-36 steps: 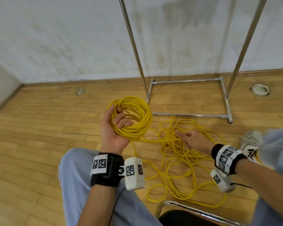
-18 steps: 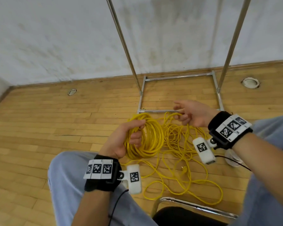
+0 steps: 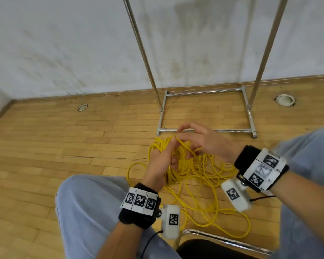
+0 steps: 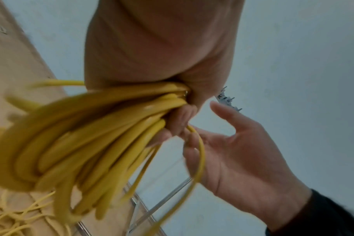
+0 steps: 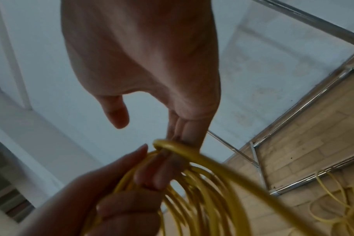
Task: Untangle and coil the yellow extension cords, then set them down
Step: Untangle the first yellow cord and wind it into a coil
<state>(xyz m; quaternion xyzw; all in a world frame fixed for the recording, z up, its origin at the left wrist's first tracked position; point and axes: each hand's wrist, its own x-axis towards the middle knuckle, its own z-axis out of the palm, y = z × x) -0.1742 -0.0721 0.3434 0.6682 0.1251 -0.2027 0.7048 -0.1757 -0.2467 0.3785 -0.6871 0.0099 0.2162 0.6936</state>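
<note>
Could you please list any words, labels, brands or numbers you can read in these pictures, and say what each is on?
No readable words, brands or numbers.
Left wristband: black-and-white square marker codes only, no letters.
Right wristband: the same marker codes; its middle patch is blurred.
Wrist cameras: one marker code each.
Yellow extension cord: no visible print.

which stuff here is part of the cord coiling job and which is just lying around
Part of the job:
- coil, gripped in the left hand
- loose cord on the floor
- right hand, laying a strand onto the coil

Just lying about:
- metal rack
- two round floor fittings
- chair frame
</note>
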